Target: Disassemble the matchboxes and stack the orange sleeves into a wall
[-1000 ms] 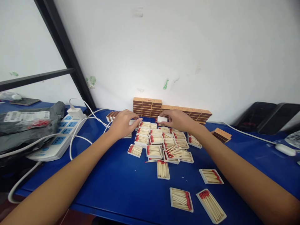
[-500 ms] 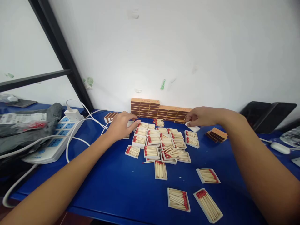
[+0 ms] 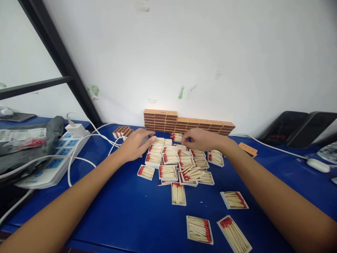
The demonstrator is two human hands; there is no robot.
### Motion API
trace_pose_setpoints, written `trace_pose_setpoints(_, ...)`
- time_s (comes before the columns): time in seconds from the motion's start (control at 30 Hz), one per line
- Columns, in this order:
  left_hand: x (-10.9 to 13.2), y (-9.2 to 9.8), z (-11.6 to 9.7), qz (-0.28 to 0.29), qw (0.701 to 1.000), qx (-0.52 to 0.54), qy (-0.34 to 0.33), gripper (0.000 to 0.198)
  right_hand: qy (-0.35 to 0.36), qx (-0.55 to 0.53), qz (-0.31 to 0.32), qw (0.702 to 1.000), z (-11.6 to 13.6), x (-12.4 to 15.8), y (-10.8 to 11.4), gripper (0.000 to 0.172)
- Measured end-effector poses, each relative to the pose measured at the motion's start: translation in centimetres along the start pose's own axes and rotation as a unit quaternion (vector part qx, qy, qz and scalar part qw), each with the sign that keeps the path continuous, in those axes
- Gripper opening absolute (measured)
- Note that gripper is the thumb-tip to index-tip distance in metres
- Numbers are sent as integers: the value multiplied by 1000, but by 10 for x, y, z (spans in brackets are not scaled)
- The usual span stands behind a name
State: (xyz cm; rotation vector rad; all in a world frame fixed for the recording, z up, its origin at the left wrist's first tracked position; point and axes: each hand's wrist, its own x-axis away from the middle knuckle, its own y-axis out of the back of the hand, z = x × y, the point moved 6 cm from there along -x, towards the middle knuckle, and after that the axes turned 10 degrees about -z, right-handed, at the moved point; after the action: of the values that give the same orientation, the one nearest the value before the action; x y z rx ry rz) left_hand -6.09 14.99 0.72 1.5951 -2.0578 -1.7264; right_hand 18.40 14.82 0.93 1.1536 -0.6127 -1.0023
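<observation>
My left hand (image 3: 137,143) rests at the left edge of a cluster of white matchbox trays (image 3: 168,172) filled with red-tipped matches. Its thumb and forefinger are apart, with a pale grey patch between them that I cannot make out. My right hand (image 3: 201,140) is over the back of the cluster, fingers bent and pinched together. Whatever they hold, if anything, is hidden. Just left of those fingertips lies a small pile of loose matches (image 3: 176,137). Behind both hands, a low wall of stacked matchbox sleeves (image 3: 160,120) stands against the white wall.
Several filled trays (image 3: 199,230) lie apart at the front right. More sleeves (image 3: 123,131) stand at the left, and one (image 3: 248,149) lies at the right. A power strip (image 3: 55,161) with white cables and a grey bag (image 3: 31,140) occupy the left. Two dark phones (image 3: 310,130) lean at the right.
My right hand has moved left from the right end of the sleeve wall to the back of the trays. The white piece under it no longer shows. My left hand stays nearly in place.
</observation>
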Motion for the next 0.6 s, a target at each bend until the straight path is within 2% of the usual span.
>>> trace_pose_setpoints(0.1,2,-2,-3,21,1000,2,-3,55,-11,-2,51,999,4,3,-2,19)
trace_pose_setpoints(0.2,2,-3,-4,26,1000,-11,-6,56,-5,-3,55,998,7,2,0,19)
trace_pose_setpoints(0.3,2,-4,-4,27,999,-18,-4,56,-9,-13,48,999,6,1,-2,19)
trace_pose_setpoints(0.4,2,-3,-5,22,1000,-17,-3,56,-34,-19,13,999,2,-3,-3,18)
trace_pose_setpoints(0.5,1,-2,-5,14,1000,-12,-3,55,-27,-26,-12,999,4,-5,-5,15)
trace_pose_setpoints(0.6,2,-2,-5,16,1000,-13,-4,55,-12,-38,4,999,8,-5,-8,18)
